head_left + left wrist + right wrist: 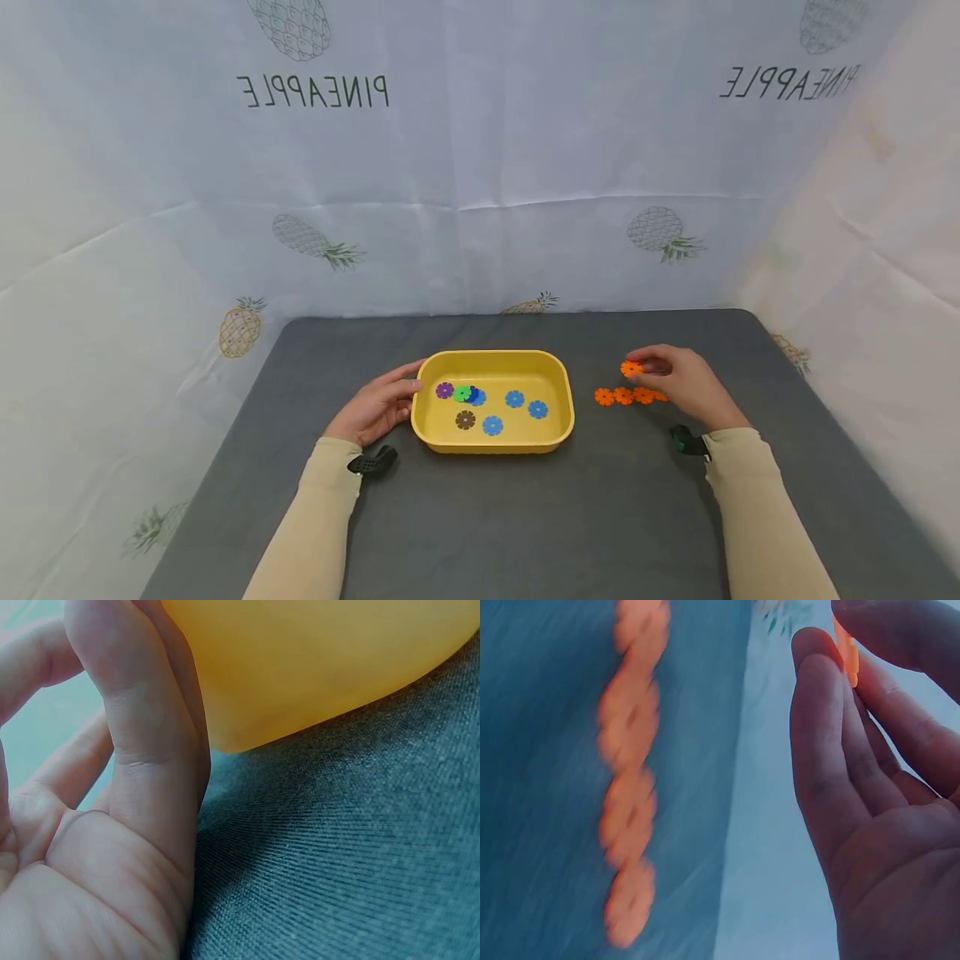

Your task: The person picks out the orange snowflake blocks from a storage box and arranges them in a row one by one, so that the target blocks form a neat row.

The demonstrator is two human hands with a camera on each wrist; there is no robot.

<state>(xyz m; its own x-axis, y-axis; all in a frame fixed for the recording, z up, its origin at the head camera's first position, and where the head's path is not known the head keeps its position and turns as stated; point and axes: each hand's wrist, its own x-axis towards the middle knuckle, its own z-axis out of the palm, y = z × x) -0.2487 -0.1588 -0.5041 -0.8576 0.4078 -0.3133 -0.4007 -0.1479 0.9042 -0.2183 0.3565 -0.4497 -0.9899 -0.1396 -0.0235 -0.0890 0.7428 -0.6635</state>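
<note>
My right hand (687, 388) pinches an orange notched plastic disc (632, 368) between thumb and fingertips, held on edge in the right wrist view. Below it on the table lies a row of several orange discs (624, 396), placed edge to edge; my hand covers the row's right end in the head view. A yellow tray (491, 447) stands left of the row. My left hand (375, 408) rests against the tray's left side, its fingers touching near the rim. Under that hand, the tray's outer wall (300, 667) meets the cloth in the left wrist view.
Inside the tray lie several blue discs (514, 399), a purple one (445, 390), a green one (459, 394) and a brown one (465, 420). Dark grey cloth (525, 525) covers the table. A white pineapple-print curtain (480, 167) hangs behind and along both sides.
</note>
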